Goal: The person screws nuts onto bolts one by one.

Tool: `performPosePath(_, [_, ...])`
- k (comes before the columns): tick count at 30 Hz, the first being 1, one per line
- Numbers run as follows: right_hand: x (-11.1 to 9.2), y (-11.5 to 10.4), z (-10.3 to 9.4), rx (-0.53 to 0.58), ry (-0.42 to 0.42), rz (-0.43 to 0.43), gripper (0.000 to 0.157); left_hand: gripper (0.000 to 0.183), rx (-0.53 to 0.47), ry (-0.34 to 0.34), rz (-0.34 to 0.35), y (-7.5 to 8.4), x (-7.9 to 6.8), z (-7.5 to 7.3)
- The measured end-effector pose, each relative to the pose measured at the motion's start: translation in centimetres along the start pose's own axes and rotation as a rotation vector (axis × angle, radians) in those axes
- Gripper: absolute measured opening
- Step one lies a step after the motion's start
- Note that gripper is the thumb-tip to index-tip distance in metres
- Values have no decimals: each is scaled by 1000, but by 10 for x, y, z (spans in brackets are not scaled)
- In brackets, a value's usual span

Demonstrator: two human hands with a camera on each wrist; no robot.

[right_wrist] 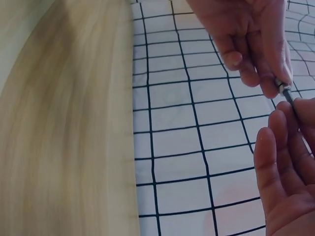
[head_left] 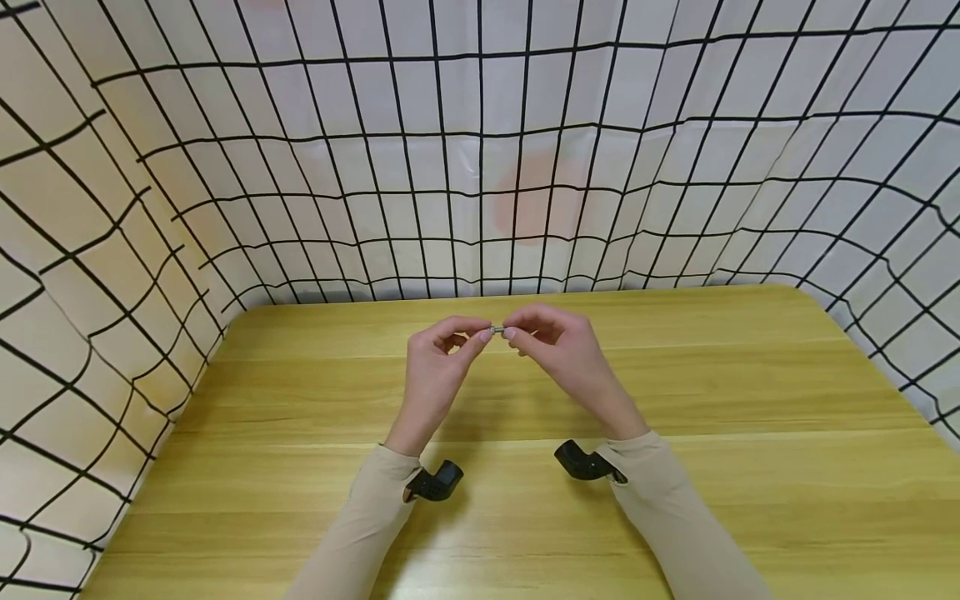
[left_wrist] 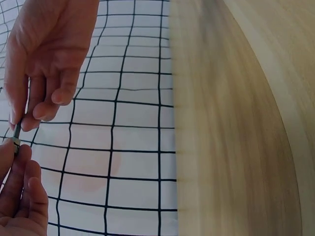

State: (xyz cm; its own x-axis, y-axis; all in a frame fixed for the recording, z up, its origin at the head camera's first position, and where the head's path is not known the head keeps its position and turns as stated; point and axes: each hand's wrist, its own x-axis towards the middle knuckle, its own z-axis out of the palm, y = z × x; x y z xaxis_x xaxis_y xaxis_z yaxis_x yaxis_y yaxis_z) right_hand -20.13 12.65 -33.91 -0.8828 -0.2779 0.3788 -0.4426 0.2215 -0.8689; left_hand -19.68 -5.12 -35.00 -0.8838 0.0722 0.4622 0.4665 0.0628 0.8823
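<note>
Both hands meet above the table's far half, with a small metal bolt (head_left: 499, 330) between their fingertips. The left hand (head_left: 438, 358) pinches a hexagonal nut (left_wrist: 16, 142) on the bolt's left part between thumb and index finger. From the other side, the right hand (head_left: 566, 346) pinches the threaded shank (right_wrist: 289, 97). Its other fingers are loosely bent, as the right wrist view shows. Fingertips hide both ends of the bolt, so how far the nut sits along the thread cannot be told.
The wooden table (head_left: 300, 400) spreads under both arms. Behind it and at the sides hangs a white sheet with a black grid (head_left: 461, 158). A black wrist camera (head_left: 437, 482) sits at the left cuff, another black camera (head_left: 581, 461) at the right.
</note>
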Motion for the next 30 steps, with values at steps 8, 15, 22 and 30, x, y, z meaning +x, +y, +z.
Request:
performPosePath(8, [2, -2, 4, 61, 0, 23, 13, 11, 29, -11, -3, -1, 2, -5])
performPosePath(15, [3, -2, 8, 78, -16, 38, 16, 11, 46, -30, 12, -1, 3, -11])
performPosePath(22, [3, 3, 8, 80, -11, 47, 16, 11, 37, -48, -19, -4, 5, -11])
performPosePath(30, [9, 23, 9, 65, -15, 71, 17, 12, 66, -65, -21, -18, 11, -16])
